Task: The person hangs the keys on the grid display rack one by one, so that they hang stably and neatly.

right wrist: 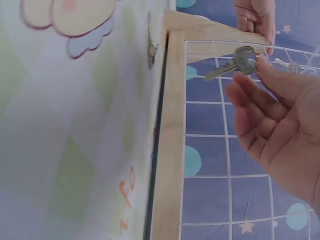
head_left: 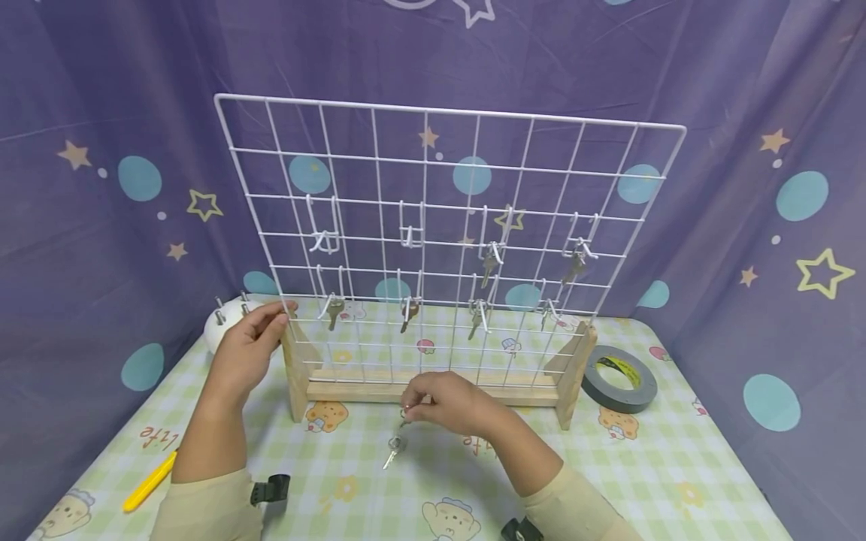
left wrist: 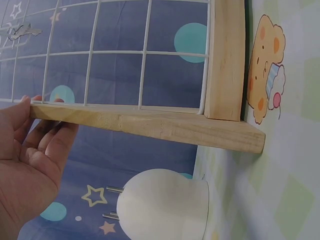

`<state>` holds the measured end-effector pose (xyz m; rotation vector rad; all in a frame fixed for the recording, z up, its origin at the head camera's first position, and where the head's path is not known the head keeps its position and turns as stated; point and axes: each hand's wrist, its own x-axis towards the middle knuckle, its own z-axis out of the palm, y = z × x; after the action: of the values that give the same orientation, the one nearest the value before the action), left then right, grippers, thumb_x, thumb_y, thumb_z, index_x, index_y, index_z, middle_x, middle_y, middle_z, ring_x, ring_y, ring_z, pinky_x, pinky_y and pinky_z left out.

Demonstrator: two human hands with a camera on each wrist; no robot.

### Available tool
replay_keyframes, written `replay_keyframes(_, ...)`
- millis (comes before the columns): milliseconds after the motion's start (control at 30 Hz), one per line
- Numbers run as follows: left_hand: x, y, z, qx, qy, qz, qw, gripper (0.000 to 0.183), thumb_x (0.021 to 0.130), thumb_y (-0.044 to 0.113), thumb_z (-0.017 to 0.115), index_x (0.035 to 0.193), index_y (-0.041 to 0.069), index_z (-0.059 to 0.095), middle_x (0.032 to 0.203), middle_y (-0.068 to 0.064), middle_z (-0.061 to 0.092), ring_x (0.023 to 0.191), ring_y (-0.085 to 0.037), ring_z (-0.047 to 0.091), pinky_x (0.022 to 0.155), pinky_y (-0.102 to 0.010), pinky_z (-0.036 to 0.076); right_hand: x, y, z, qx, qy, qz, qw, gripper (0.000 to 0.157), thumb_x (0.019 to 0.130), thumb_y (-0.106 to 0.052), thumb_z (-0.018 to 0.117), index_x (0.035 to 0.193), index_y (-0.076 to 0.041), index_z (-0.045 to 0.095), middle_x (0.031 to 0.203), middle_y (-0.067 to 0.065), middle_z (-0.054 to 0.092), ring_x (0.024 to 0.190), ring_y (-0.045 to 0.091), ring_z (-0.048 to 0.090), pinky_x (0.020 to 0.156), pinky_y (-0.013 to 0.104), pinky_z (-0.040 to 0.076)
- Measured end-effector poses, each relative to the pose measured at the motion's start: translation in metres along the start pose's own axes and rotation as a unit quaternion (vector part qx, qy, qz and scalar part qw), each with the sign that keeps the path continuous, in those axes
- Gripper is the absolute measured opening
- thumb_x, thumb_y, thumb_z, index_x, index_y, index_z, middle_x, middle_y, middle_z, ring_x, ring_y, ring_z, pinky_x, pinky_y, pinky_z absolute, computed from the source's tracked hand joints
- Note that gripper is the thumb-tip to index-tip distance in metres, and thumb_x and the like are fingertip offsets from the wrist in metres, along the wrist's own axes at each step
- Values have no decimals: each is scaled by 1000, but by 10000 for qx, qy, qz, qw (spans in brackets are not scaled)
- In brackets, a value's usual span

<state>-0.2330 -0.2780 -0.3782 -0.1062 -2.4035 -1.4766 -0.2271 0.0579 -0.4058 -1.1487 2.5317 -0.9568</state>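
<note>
My right hand [head_left: 449,406] pinches a small metal key [right wrist: 245,60] between thumb and fingertips, low in front of the rack. Its blade points away from the fingers. Another key [head_left: 392,452] lies on the tablecloth just below that hand. My left hand [head_left: 246,349] grips the top of the left wooden upright [left wrist: 125,122], thumb on one side and fingers on the other. This upright supports a white wire grid rack [head_left: 426,158]. Several keys hang from its hooks, among them a key [head_left: 334,312] at lower left. Two upper hooks, including the upper left hook [head_left: 325,239], carry no key.
A roll of grey tape [head_left: 587,379] lies right of the stand. Behind the left upright is a white rounded object [left wrist: 162,205] with metal prongs. A yellow-handled tool [head_left: 150,482] lies at the left on the checked tablecloth [head_left: 676,451]. A purple curtain [head_left: 717,240] surrounds the table.
</note>
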Motion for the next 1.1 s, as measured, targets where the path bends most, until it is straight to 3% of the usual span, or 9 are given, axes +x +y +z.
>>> replay_keyframes(133,-1,1,0,69,13,-78,9999,48,103,42,45,142,15,52,138,-9,57,113,3,53,95,-12,50,-4,-7,-4,441,150,-12,9989,6,95,-34,64,94,-28,64,90,-16,69,84,0,62,73,19,55)
replay_keyframes(433,-2,6,0,34,53,-111,9999,49,103,43,45,142,13,52,140,-11,57,113,5,53,95,-13,50,-11,-32,-16,1271,767,-580,9872,7,95,-31,66,95,-24,64,84,-11,65,75,7,59,63,22,52)
replay_keyframes(733,0,3,0,-48,63,-11,10000,48,103,42,46,140,13,54,138,-6,59,114,5,54,94,-11,49,-17,-68,-33,2472,1386,-792,9557,6,95,-16,66,94,-10,65,77,4,59,58,8,46,48,21,42)
replay_keyframes(933,0,1,-1,-12,13,13,10000,48,103,42,46,140,14,54,141,-9,56,115,6,52,95,-12,50,-17,-88,-49,2595,2040,-1169,9367,6,94,-12,66,93,-6,64,77,5,61,59,11,47,46,24,43)
replay_keyframes(1100,0,0,-1,40,-7,-2,10000,48,103,42,45,141,14,53,140,-10,57,115,6,51,94,-11,50,-13,-102,-68,2502,2622,-1564,9188,7,94,-9,66,92,-4,63,81,15,62,64,15,54,50,26,48)
